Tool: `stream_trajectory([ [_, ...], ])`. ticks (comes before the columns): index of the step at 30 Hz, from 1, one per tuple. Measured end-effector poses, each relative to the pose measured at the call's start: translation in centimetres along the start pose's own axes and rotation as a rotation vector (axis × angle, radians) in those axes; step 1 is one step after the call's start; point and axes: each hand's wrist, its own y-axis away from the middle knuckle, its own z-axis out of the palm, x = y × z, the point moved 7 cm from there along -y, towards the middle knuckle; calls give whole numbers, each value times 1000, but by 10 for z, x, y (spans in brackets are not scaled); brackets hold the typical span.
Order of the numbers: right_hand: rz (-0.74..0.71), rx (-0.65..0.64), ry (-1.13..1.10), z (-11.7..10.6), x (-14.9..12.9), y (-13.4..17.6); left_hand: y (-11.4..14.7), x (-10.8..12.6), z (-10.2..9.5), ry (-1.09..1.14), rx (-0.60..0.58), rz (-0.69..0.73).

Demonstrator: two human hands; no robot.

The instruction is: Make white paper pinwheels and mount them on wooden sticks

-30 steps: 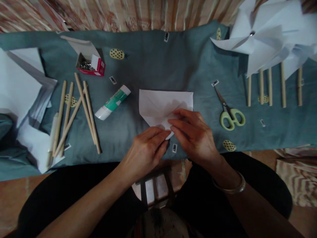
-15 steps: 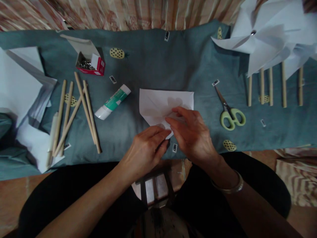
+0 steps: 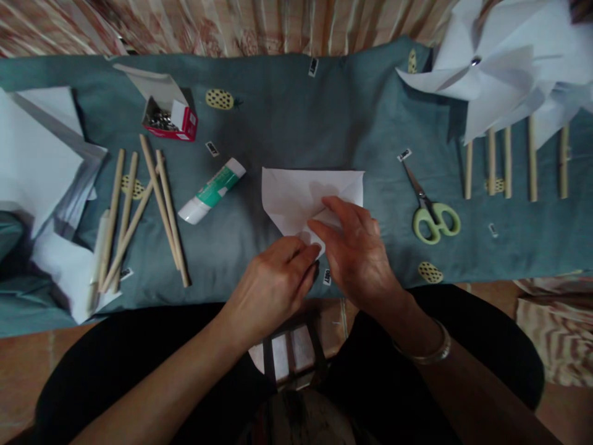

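A white sheet of paper (image 3: 290, 194) lies on the table in front of me, a long straight edge at the far side and the near side narrowing toward my hands. My left hand (image 3: 278, 275) pinches its near corner, which curls up between thumb and fingers. Over the paper's right part is my right hand (image 3: 359, 253), fingers stretched out and apart, their tips on or just above the sheet. The palm hides that side of the paper.
Left of the paper lie a glue stick (image 3: 213, 191), several wooden sticks (image 3: 160, 201), a red box of metal fasteners (image 3: 185, 123) and white paper sheets (image 3: 41, 154). To the right are green-handled scissors (image 3: 430, 216) and white paper pinwheels (image 3: 498, 68) on sticks.
My right hand has drawn slightly away from the curled corner, its fingers a little more spread. My left hand keeps its pinch on the paper.
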Motion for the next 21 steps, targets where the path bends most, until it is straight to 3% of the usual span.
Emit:
stream_trajectory([
  [21,-39,26,53,-2,-3,-2,1,2,5,-106,-68,22],
])
